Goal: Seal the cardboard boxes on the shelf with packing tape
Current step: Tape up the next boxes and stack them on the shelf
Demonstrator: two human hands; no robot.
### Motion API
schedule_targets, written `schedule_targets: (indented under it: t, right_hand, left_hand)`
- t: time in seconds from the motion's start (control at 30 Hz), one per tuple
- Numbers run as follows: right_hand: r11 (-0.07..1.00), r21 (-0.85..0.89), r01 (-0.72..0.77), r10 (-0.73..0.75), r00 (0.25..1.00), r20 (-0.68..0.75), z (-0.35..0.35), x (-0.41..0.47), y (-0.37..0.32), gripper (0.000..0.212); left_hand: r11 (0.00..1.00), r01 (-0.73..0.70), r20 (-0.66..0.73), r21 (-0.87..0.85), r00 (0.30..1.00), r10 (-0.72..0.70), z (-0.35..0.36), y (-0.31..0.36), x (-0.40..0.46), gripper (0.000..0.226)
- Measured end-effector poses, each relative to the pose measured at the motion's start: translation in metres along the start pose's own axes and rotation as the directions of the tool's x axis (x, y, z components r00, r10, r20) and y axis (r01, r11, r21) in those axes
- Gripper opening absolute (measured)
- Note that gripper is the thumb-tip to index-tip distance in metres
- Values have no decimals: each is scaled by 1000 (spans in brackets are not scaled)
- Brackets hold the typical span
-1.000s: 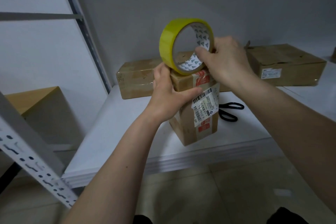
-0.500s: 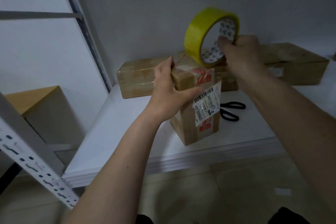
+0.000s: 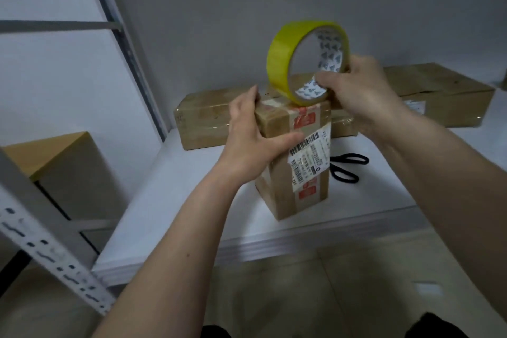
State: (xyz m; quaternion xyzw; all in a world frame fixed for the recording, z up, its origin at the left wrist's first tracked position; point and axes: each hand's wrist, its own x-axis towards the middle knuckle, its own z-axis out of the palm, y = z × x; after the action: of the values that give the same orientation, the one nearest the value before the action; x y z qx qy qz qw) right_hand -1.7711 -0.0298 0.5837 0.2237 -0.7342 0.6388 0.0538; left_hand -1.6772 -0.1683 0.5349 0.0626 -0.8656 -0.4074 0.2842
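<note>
Two hands at the upright box

Two hands worked near the white shelf's (image 3: pixel 175 200) front edge: left hand (image 3: pixel 253 140) gripped the small upright cardboard box (image 3: pixel 299 173); right hand (image 3: pixel 359 96) clasped the yellow packing-tape roll (image 3: pixel 277 63) touching its top. Black scissors (image 3: pixel 347 167) lay right.

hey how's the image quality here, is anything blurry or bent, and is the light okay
Head view: dim, flat light, no glare; soft shadows under the box and scissors. The tape roll in the right hand is slightly motion-blurred, as is the near shelf upright. Wide-angle bending bows the shelf post.
</note>
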Motion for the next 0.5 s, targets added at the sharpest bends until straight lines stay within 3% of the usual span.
schedule_targets:
  t: [0.1,0.33,0.5]
  right_hand:
    - [1000,1,-6,6,1000,4,-4,0,-4,9]
    - [971,219,-94,97,995,-4,-12,1,2,19]
    - [975,181,-128,131,991,-3,-18,7,-2,12]
  left_hand:
    - [1000,9,10,0,1000,-9,-1,1,-1,108]
    - [1000,12,21,6,1000,-12,-2,3,-2,108]
    - [1000,9,27,6,1000,-10,-2,4,-3,108]
